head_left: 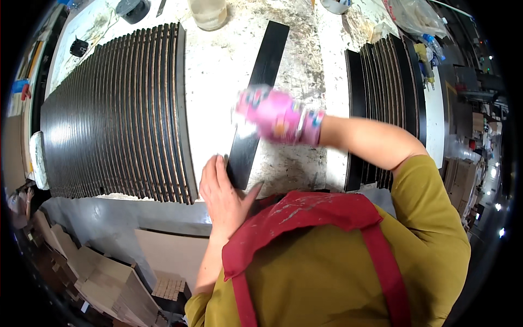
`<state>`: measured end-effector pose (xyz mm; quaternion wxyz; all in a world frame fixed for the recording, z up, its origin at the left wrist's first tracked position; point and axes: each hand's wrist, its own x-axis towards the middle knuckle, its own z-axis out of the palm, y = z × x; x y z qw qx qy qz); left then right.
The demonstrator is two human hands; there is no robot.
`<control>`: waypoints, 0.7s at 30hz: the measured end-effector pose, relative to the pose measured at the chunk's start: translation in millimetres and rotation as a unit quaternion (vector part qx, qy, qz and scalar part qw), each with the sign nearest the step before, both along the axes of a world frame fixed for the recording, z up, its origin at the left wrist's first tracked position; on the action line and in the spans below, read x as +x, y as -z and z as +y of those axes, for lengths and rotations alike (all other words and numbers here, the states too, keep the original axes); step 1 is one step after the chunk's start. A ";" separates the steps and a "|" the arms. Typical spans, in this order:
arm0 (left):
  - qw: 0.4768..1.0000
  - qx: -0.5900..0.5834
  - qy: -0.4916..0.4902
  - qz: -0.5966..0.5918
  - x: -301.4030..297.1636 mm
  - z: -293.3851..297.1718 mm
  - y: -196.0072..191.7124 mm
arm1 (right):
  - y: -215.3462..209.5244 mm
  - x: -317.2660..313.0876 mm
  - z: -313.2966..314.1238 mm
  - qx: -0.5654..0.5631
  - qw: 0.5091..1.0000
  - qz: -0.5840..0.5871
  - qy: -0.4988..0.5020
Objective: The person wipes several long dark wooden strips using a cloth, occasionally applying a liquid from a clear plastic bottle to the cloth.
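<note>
A long black board (268, 57) lies slantwise on the worn white worktable (212, 98). My bare left hand (220, 193) is at its near end, fingers along the left edge and thumb across at the right corner, gripping the board. My right hand (275, 117), in a pink patterned glove or mitt, is over the middle of the board and smeared by motion. Something pale shows at the glove's lower left edge, too blurred to name. The fingers of that hand cannot be made out.
On the left stands a long row of black boards on edge (125, 114); a shorter row (384, 103) is on the right. A clear tub of liquid (208, 13), a dark container (132, 10) and a white cup (336, 5) are at the back. Cardboard boxes (111, 278) sit below, left.
</note>
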<state>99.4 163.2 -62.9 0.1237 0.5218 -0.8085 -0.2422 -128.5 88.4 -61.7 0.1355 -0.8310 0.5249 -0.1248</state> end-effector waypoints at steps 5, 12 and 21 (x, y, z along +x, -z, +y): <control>0.993 -0.061 0.071 -0.073 -22.8 -17.0 41.0 | -8.7 -22.4 -39.1 0.092 0.987 -0.055 0.117; 0.992 -0.051 0.090 -0.068 -21.6 -14.1 43.2 | 3.6 -24.7 -59.6 0.064 0.985 0.072 0.140; 0.992 -0.069 0.084 -0.060 -21.9 -14.9 47.2 | 40.5 -33.1 -71.8 -0.024 0.988 -0.088 0.125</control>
